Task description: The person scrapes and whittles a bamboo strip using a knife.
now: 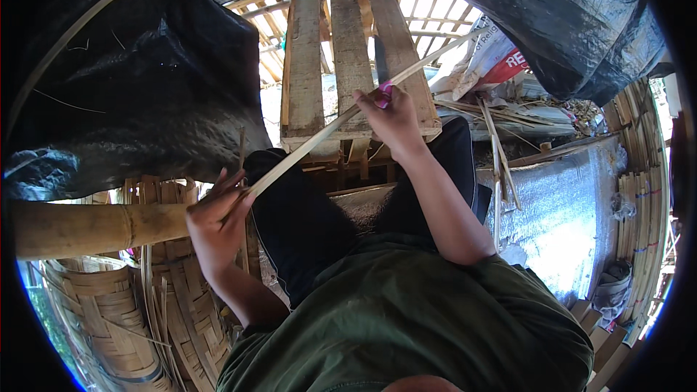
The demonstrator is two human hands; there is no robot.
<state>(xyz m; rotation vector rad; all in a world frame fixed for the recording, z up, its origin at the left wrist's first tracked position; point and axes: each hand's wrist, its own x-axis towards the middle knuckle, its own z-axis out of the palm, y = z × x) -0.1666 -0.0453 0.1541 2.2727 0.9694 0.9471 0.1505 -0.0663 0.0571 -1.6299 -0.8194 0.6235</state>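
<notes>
A long pale bamboo strip (pixel 308 143) slants across my lap, from the lower left up to the far right. Its near end lies in my left hand (pixel 220 212), between the thumb and partly stretched fingers. My right hand (pixel 393 117) is closed on a knife (pixel 380 59) with a pink handle; the dark blade points away from me. The strip passes right at the right hand's fingers, and how blade and strip meet is hidden. Beneath the right hand and the strip stands a slatted wooden bench (pixel 351 65), just beyond my knees.
A thick bamboo pole (pixel 94 229) reaches in beside my left hand. Black plastic sheeting (pixel 138 101) hangs at the left, with more at the upper right. Woven bamboo (pixel 109 305) is at lower left. Thin strips (pixel 497 145) and a printed sack (pixel 490 62) lie to the right.
</notes>
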